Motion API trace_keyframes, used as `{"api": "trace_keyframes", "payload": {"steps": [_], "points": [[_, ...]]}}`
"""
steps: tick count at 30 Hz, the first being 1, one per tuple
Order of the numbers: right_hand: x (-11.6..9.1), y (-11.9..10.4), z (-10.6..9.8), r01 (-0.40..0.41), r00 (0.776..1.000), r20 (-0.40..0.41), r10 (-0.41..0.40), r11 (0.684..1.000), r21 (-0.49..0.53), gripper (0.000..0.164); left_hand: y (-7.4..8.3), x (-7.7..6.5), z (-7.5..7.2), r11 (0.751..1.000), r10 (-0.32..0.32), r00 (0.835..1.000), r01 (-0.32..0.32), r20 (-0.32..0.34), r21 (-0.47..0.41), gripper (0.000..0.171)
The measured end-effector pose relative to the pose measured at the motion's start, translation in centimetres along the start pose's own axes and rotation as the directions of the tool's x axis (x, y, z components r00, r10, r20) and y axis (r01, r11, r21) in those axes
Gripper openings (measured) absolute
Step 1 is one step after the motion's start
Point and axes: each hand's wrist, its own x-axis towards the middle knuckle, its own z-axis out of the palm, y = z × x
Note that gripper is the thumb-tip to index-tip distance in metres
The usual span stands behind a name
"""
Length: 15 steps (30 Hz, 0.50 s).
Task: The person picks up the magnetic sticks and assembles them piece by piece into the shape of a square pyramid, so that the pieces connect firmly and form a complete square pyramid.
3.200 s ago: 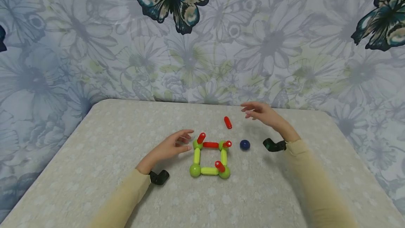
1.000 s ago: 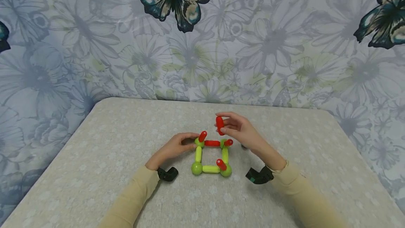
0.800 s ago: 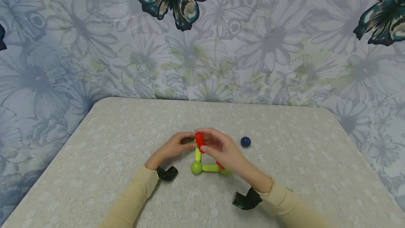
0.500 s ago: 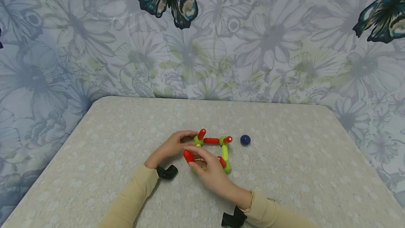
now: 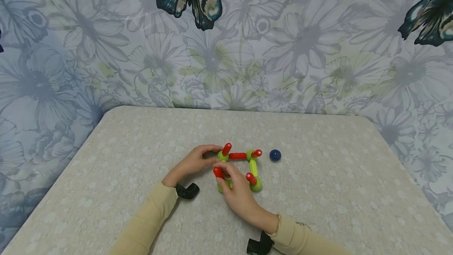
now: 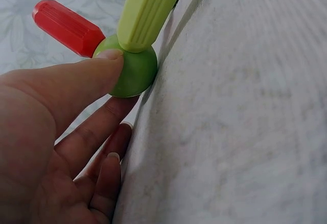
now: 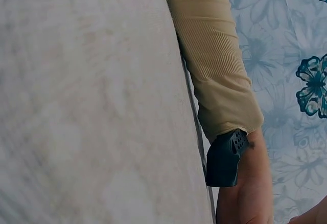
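A square frame of green balls joined by yellow-green rods [image 5: 253, 167] and one red rod [image 5: 238, 156] lies on the table. My left hand [image 5: 191, 163] pinches the far-left green ball [image 6: 137, 73], thumb on top and fingers beneath in the left wrist view. From that ball a red rod [image 6: 66, 27] sticks up. My right hand [image 5: 238, 194] holds another red rod [image 5: 218, 172] at the near-left green ball [image 5: 221, 187], which its fingers partly hide; whether the rod is seated cannot be told. Red rods also rise from both right-hand balls.
A dark blue ball [image 5: 275, 155] lies right of the frame. The light patterned tabletop [image 5: 318, 176] ends at a wall [image 5: 301, 70] with butterflies and flowers. Black wrist cameras [image 5: 187, 191] sit below the hands. The right wrist view shows mostly tabletop and a sleeved forearm [image 7: 214, 55].
My right hand picked up the loose red rod from behind the frame and carried it to the near-left ball. My left hand moved in and took hold of the far-left ball.
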Motion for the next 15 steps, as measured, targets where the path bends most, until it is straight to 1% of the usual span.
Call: {"api": "trace_keyframes", "payload": {"steps": [4, 8, 11, 13, 15], "points": [[0.0, 0.1, 0.0, -0.005, 1.0, -0.001, 0.005, 1.0, 0.007, 0.039, 0.3, 0.1, 0.1, 1.0, 0.008, 1.0, -0.008, 0.0, -0.004, 0.037], [0.0, 0.2, -0.2, 0.011, 1.0, 0.018, -0.011, 1.0, 0.015, 0.045, 0.4, 0.2, 0.1, 1.0, 0.003, 1.0, -0.003, 0.001, 0.006, 0.037], [0.0, -0.2, -0.7, 0.027, 0.998, 0.051, -0.027, 1.0, -0.008, 0.052, 0.2, 0.0, 0.0, 0.999, 0.033, 0.999, -0.033, 0.006, 0.017, 0.038], [0.0, -0.7, -1.4, 0.07, 0.995, 0.066, -0.069, 0.997, -0.013, 0.053, 1.0, -0.4, -0.1, 0.999, 0.037, 0.999, -0.037, 0.012, 0.015, 0.038], [-0.1, -1.5, -2.6, 0.131, 0.99, 0.053, -0.13, 0.991, -0.018, 0.05, 1.1, -0.8, -0.4, 0.999, 0.035, 0.999, -0.035, 0.01, 0.014, 0.039]]}}
